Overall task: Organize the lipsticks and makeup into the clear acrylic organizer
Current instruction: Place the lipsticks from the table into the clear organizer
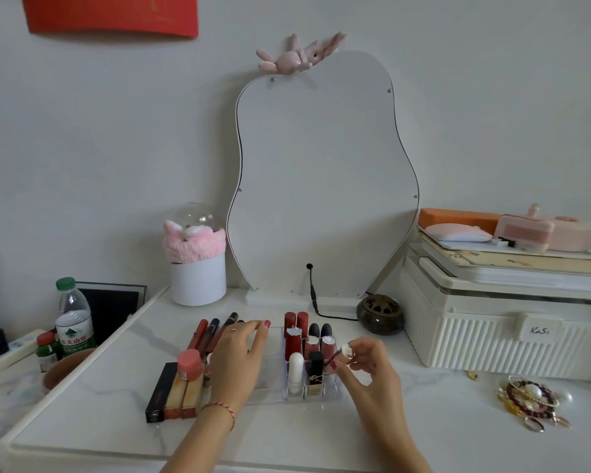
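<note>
White tabletop (287, 435): lipstick (344, 351) pinched by right hand (369, 367) fingertips above organizer (318, 392).

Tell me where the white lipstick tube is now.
The white lipstick tube stands in the clear organizer's front row, directly left of the black tube.

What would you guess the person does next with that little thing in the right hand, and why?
Probably lower it into a free slot at the organizer's front right. The right hand pinches a small lipstick just above the filled rows, while the left hand rests on the organizer's left side, seemingly steadying it. More lipsticks wait on the table to the left.
</note>
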